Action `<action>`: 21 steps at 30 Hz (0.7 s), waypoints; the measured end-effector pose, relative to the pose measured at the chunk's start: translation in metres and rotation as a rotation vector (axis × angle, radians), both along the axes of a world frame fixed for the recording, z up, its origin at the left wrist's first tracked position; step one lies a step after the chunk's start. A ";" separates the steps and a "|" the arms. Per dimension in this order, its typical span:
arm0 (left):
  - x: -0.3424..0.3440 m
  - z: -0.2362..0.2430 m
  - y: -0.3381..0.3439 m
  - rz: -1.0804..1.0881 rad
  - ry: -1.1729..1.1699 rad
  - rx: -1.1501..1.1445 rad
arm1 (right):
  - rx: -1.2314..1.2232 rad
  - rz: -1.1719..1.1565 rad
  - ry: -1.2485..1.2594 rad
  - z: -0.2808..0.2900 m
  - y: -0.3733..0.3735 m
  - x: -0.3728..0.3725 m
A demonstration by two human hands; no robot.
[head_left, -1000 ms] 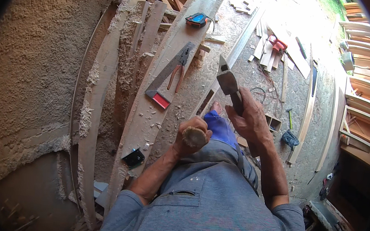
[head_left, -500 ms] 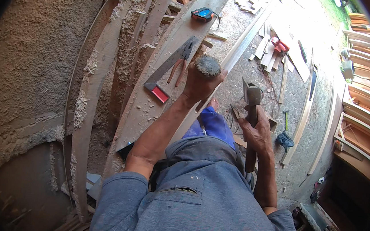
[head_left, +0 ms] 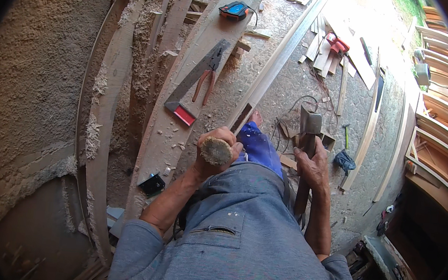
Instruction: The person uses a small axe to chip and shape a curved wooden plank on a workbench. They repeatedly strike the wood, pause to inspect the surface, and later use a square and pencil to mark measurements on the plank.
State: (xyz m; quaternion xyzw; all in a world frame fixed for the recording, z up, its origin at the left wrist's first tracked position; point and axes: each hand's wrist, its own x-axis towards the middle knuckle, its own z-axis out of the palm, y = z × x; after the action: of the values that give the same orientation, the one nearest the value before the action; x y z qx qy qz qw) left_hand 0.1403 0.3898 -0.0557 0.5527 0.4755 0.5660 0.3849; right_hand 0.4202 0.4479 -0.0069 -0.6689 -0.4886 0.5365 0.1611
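My left hand (head_left: 220, 138) grips a thick round tool handle (head_left: 216, 151) with a pale, worn end facing up, over a long pale wooden beam (head_left: 271, 69) with a dark rectangular slot; the tool's lower part is hidden. At right, my right hand (head_left: 313, 167) holds a hammer (head_left: 310, 124) upright by its handle, metal head on top. Left of the beam, a try square (head_left: 180, 113) with a red-inset handle, orange-handled pliers (head_left: 206, 87) and a blue-black tape measure (head_left: 234, 10) lie on a wide board (head_left: 150, 152); a small dark object (head_left: 152, 184) sits lower on it.
Shaving-covered planks (head_left: 112, 75) lean by a rough wall (head_left: 45, 69) at left. Wood offcuts, a red power tool (head_left: 337, 43), cables, a green-handled hammer (head_left: 346, 133) and a blue bag (head_left: 344, 161) lie on the floor at right, beside stacked curved wooden pieces (head_left: 440, 136).
My left hand rose, then came back down toward me with the handle. My right hand moved lower than a second ago, turning the hammer from tilted to more upright.
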 end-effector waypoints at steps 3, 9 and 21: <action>0.006 0.006 0.045 0.052 0.087 0.001 | 0.001 0.018 -0.004 0.001 0.005 -0.007; 0.017 -0.017 0.129 -0.016 0.446 0.019 | 0.083 0.074 0.011 -0.012 0.004 -0.009; 0.046 -0.076 0.190 0.046 0.178 -0.374 | -0.070 -0.076 0.173 -0.022 0.010 0.002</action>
State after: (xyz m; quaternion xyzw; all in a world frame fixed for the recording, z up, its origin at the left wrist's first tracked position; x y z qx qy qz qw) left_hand 0.1864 0.5800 -0.1318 0.5083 0.6170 0.4253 0.4243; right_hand 0.4219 0.4580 -0.0289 -0.6434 -0.4281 0.6024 0.1995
